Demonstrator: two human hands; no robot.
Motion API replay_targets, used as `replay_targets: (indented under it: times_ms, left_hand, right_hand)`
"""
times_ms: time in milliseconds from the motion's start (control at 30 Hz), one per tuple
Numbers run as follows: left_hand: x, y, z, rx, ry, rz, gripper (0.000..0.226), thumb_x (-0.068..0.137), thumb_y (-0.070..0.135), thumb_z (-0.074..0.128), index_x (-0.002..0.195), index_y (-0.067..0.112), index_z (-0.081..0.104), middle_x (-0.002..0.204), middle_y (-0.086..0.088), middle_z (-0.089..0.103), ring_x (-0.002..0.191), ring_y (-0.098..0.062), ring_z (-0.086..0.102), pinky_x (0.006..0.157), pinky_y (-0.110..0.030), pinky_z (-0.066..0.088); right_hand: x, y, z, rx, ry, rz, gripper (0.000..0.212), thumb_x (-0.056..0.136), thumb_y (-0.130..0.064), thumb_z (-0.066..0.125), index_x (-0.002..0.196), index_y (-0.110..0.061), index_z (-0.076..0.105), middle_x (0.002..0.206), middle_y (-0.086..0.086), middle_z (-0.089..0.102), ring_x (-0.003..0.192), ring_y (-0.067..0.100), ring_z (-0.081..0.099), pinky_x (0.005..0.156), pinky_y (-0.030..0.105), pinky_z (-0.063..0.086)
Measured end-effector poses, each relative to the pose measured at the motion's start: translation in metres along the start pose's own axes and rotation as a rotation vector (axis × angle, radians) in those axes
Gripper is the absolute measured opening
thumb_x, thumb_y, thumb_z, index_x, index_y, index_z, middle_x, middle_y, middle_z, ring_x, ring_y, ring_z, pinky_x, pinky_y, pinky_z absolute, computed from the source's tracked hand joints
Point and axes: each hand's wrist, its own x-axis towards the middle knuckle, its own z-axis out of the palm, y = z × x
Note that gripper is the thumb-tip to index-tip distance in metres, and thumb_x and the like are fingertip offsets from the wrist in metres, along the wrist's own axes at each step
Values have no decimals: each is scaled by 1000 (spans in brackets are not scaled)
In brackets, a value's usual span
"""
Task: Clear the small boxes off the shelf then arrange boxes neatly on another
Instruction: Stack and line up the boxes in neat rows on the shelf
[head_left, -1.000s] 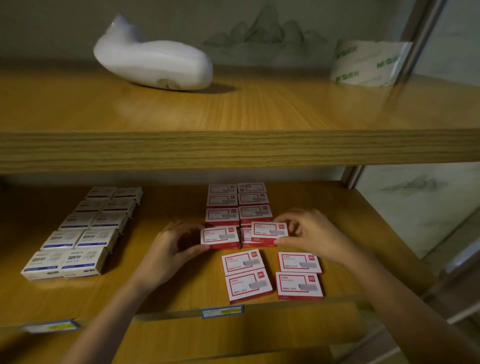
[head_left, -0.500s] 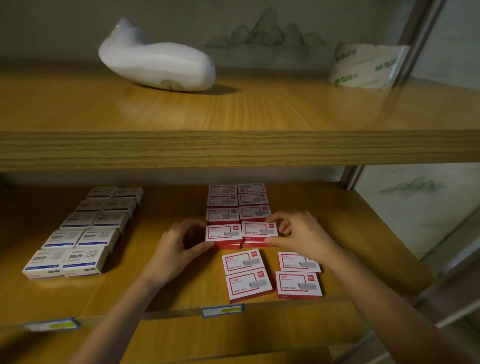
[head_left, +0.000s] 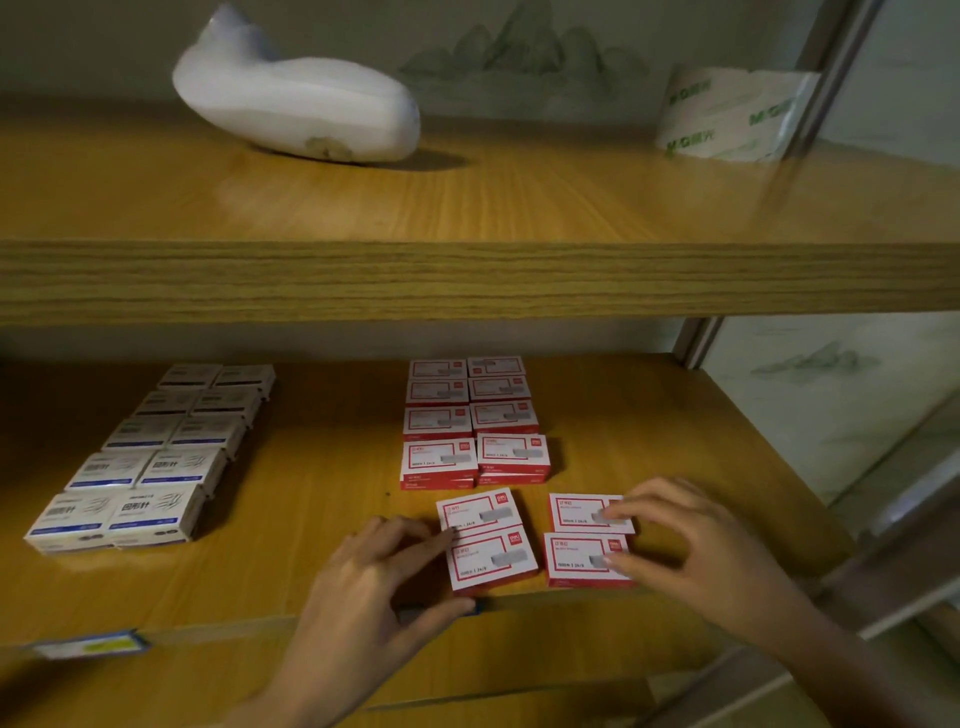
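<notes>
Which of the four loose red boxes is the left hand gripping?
The near-left red box: the left hand has its thumb on its front edge, fingers on its left side.

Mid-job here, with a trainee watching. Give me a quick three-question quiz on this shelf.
1. True or false: the white-and-blue boxes sit left of the neat red rows.
2. How many loose red boxes lie in front of those rows? A two, B four, C six.
3. Fill in: the right hand touches the ___ loose pair.
Key: 1 true; 2 B; 3 right.
</notes>
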Motion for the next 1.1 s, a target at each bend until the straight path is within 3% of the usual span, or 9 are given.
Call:
replay_targets:
  times_ms: [133, 233, 333, 400, 467, 600, 767, 933, 1100]
  left_hand:
    - [-3, 3, 2, 150, -37, 29, 60, 78, 64, 27, 112, 30, 64, 95, 9, 62, 84, -8, 57, 65, -14, 45]
    - [-5, 4, 2, 162, -61, 21, 57, 78, 62, 29, 110, 30, 65, 92, 11, 61, 81, -6, 56, 61, -11, 43]
    - [-6, 5, 2, 165, -55, 34, 55, 78, 64, 37, 108, 30, 66, 91, 11, 62, 80, -5, 56, 61, -10, 44]
    - [-7, 7, 1, 137, -39, 35, 52, 78, 64, 44, 107, 28, 67, 92, 10, 62, 82, -6, 57, 62, -12, 46]
    - [-8, 7, 3, 79, -13, 19, 49, 73, 57, 52, 109, 27, 66, 97, 9, 62, 87, -8, 56, 65, -15, 48]
    - [-8, 4, 9, -146, -19, -116, 49, 71, 56, 55, 116, 37, 52, 112, 19, 47, 108, -1, 39, 85, -16, 44]
    - [-7, 4, 12, -258, -2, -132, 42, 66, 60, 57, 103, 47, 42, 105, 34, 39, 107, 6, 36, 84, -8, 38]
    - [-4, -2, 3, -381, 75, -113, 46, 61, 70, 60, 98, 44, 52, 104, 32, 50, 107, 3, 43, 83, -25, 48]
    - [19, -4, -7, -408, 97, -65, 39, 70, 64, 57, 102, 43, 52, 108, 29, 50, 109, 3, 44, 88, -24, 43]
  right_hand:
    - [-14, 4, 16, -86, -27, -54, 54, 65, -73, 34, 114, -51, 43, 104, -41, 33, 109, -18, 32, 73, 1, 38]
    - [-20, 2, 18, -129, 21, -80, 48, 72, -61, 45, 110, -36, 61, 103, -25, 53, 93, -6, 50, 61, 0, 40]
    - [-23, -2, 17, -162, 0, -81, 45, 71, -54, 51, 105, -30, 65, 100, -15, 61, 94, -3, 50, 62, 0, 41]
    - [-23, 0, 19, -146, 10, -87, 46, 70, -54, 53, 107, -29, 64, 104, -16, 59, 99, -7, 48, 66, 0, 40]
    - [-23, 6, 22, -95, 33, -66, 50, 70, -58, 49, 114, -35, 55, 113, -28, 45, 106, -15, 39, 74, 2, 39]
    - [-23, 12, 23, 1, -81, 15, 52, 68, -62, 47, 117, -49, 33, 116, -42, 23, 112, -22, 28, 86, 3, 38]
    - [-22, 14, 23, 71, -131, 29, 42, 72, -56, 54, 108, -53, 33, 118, -41, 26, 115, -21, 28, 87, 2, 37]
    - [-15, 16, 8, 159, -66, 39, 42, 68, -56, 55, 107, -49, 41, 117, -34, 35, 113, -11, 39, 84, 14, 48]
    - [4, 25, -3, 101, 0, 7, 39, 76, -36, 65, 111, -39, 47, 112, -28, 40, 109, -8, 40, 81, 13, 46]
